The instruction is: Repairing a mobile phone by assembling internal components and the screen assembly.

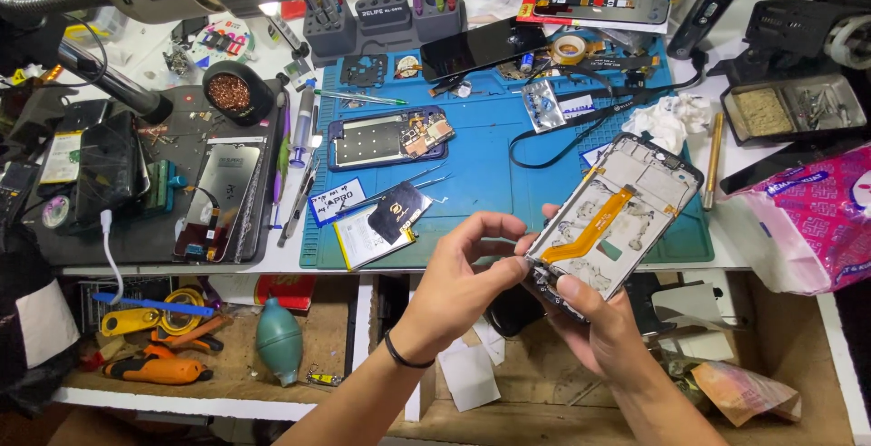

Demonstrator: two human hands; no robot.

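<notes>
two hands meet above the near edge of the blue work mat (490,183). left hand (467,269) has fingertips pinched nearly shut on the lower corner of the opened phone frame (612,219). right hand (594,319) cups that end from beneath, thumb on top. frame's long axis tilts up and away to the right, orange flex cable (592,225) facing up.

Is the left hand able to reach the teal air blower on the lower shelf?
Probably yes: the left hand only pinches the phone frame, and the teal air blower lies uncovered below it.
</notes>
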